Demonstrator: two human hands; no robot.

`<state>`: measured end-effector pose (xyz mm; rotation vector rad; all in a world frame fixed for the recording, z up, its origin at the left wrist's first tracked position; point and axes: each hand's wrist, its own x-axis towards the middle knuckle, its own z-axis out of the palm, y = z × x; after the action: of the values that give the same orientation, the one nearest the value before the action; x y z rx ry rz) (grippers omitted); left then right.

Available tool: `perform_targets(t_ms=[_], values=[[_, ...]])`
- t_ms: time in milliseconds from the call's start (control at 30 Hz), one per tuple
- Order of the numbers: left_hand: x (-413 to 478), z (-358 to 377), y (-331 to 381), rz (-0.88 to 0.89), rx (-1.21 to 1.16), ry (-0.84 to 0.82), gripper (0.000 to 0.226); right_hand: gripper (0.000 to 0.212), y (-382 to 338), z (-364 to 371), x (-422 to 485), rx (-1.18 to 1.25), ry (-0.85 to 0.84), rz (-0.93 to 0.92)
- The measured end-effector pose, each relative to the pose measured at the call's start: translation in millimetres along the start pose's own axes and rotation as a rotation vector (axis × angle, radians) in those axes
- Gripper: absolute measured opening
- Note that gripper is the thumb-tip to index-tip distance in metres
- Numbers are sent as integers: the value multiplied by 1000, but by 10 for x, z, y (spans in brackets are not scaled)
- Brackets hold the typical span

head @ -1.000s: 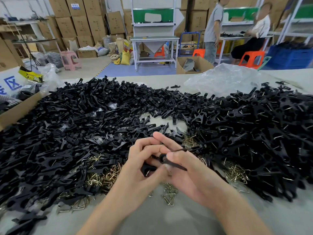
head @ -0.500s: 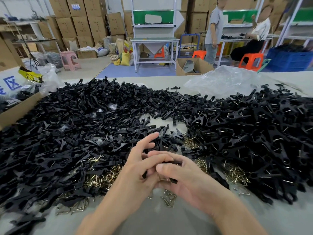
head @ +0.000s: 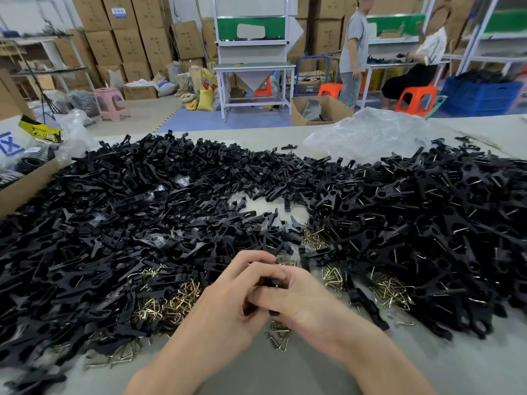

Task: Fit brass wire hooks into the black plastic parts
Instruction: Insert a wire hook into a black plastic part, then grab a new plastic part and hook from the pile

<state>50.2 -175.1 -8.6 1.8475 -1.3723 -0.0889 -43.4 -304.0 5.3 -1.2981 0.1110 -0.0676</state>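
Small black part (head: 273,281) is held btwn both hands.
Left hand (head: 228,305) & right hand (head: 309,305) are curled tight on it, over the grey table (head: 462,366); shiny bent brass hooks (head: 174,303) & dull black parts (head: 119,212) are heaped round.

A crumpled clear plastic bag (head: 368,135) lies at the far side of the counter (head: 470,366); a cardboard box (head: 28,183) sits at its left edge. Beyond stand a pink stool (head: 109,104), a white workbench (head: 253,67), orange stools (head: 416,96), a blue crate (head: 482,96) and stacked cartons (head: 128,44).
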Motion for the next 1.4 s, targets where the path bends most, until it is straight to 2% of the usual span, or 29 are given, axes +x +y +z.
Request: perform_targets(t_ms=[133, 300, 367, 467, 567, 700, 767, 833, 900, 933, 1033, 1133, 1233, 1300, 1367, 1400], values=[[-5, 8, 34, 14, -9, -17, 43, 14, 27, -9, 22, 17, -10, -10], [7, -17, 10, 12, -13, 34, 50, 12, 56, -29, 53, 73, -24, -23], [18, -40, 34, 6, -52, 72, 41, 14, 35, -35, 49, 114, -55, -18], [34, -102, 63, 0, -142, 146, 18, 38, -8, -99, 26, 168, -111, 0], [27, -143, 68, -24, -211, 159, 22, 34, -34, -182, -6, 161, -104, -5], [9, -120, 60, -145, -281, 159, 51, 31, -41, -246, 8, 5, 92, -62], [0, -129, 73, -171, -320, 190, 55, 33, -244, -390, 34, 169, 274, -153], [1, -148, 62, -174, -257, 218, 50, 51, -590, -609, 40, 438, 396, -324], [5, -149, -1, -186, -82, 226, 45, 73, -903, -775, 47, 552, 421, -424], [2, -147, -38, -185, 68, 232, 43, 75, -986, -797, 66, 536, 418, -406], [-9, -148, -104, -206, 546, 218, 61, 49, -832, -667, 132, 294, 414, -243], [-17, -177, -143, -303, 771, 137, 75, 22, -391, -405, 146, -132, 465, -229], [-26, -222, -200, -340, 832, 141, 61, 31, -19, -211, 180, -731, 564, -335], [-9, -244, -219, -355, 833, 157, 52, 41, 154, -139, 236, -1104, 521, -319], [6, -261, -235, -329, 821, 189, 43, 49, 288, -122, 275, -1346, 465, -241], [16, -269, -242, -298, 810, 209, 38, 50, 314, -124, 283, -1391, 460, -223]])
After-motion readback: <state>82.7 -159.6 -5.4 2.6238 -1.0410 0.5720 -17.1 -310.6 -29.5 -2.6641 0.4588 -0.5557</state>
